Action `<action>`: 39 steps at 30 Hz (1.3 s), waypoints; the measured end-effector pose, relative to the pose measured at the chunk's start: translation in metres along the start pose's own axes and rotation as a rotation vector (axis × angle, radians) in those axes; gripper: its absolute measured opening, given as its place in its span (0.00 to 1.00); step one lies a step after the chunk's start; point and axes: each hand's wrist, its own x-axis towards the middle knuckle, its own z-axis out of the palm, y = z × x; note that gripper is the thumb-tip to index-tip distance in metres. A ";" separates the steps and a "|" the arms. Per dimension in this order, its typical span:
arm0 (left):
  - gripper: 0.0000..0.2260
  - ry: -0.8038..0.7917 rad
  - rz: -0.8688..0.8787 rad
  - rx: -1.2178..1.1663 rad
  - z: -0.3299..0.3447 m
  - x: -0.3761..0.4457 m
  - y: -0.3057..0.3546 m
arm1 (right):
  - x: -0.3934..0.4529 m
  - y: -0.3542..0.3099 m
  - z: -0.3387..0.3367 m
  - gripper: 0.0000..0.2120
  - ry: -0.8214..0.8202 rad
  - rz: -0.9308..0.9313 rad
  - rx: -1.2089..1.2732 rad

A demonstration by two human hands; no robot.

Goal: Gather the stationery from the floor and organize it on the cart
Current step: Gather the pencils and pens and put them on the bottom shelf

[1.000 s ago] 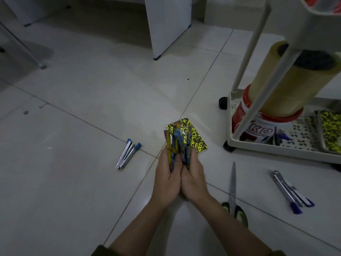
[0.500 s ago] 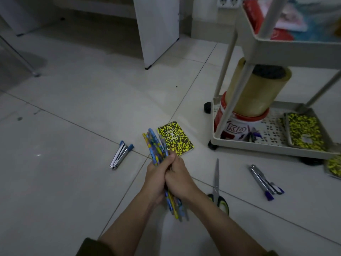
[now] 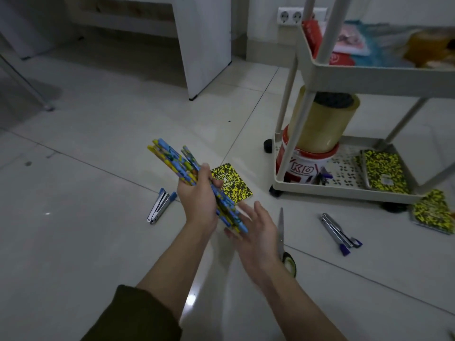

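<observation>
While my left hand (image 3: pixel 197 195) is wrapped round the bundle of blue-and-yellow pencils (image 3: pixel 189 173), gripping it near the middle so both ends fan out free, my right hand (image 3: pixel 256 232) lies just below its lower tips with fingers spread and holding nothing. I judge that open palm is there to square the ends or catch a slipping one. The bundle is tilted, its upper ends leaning away to the left, held above the floor and well short of the cart (image 3: pixel 344 193).

Under the pencils a yellow speckled notebook (image 3: pixel 234 183) lies flat on the tiles. A stapler (image 3: pixel 160 205) lies to its left, scissors (image 3: pixel 282 232) just beside my right hand, a second stapler (image 3: pixel 339 232) further right, and another speckled notebook (image 3: pixel 433 212) by the cart's wheel. All of these are left to gather, I think.

On the cart's bottom shelf a big roll of tape (image 3: pixel 317 124) stands on a red-and-white tub (image 3: pixel 305 166), beside a third notebook (image 3: pixel 384 173). The floor (image 3: pixel 98 168) is pale glossy tile; a white panel (image 3: pixel 206 45) and a wall socket (image 3: pixel 290 16) stand behind.
</observation>
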 end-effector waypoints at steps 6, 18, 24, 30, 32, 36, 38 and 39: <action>0.10 -0.140 0.013 0.067 0.004 -0.031 -0.007 | 0.002 0.004 0.023 0.24 0.141 -0.045 0.237; 0.17 -0.409 -0.037 0.317 0.004 -0.035 0.010 | -0.022 -0.052 0.013 0.14 -0.141 -0.163 -0.684; 0.14 -0.853 -0.215 0.559 0.039 -0.054 0.020 | -0.046 -0.137 0.019 0.16 -0.250 -0.392 -0.851; 0.09 -1.123 -0.203 0.843 0.098 -0.079 0.032 | -0.071 -0.171 0.014 0.09 0.128 -0.521 -0.845; 0.07 -1.187 -0.223 0.901 0.116 -0.084 0.034 | -0.073 -0.179 0.016 0.05 0.294 -0.523 -0.756; 0.08 -1.273 -0.175 0.902 0.138 -0.084 0.040 | -0.067 -0.195 0.020 0.06 0.398 -0.544 -0.630; 0.07 -1.296 -0.225 0.970 0.141 -0.079 0.036 | -0.062 -0.201 0.015 0.07 0.415 -0.548 -0.500; 0.07 -1.314 -0.262 1.048 0.142 -0.077 0.032 | -0.058 -0.205 0.010 0.07 0.417 -0.541 -0.414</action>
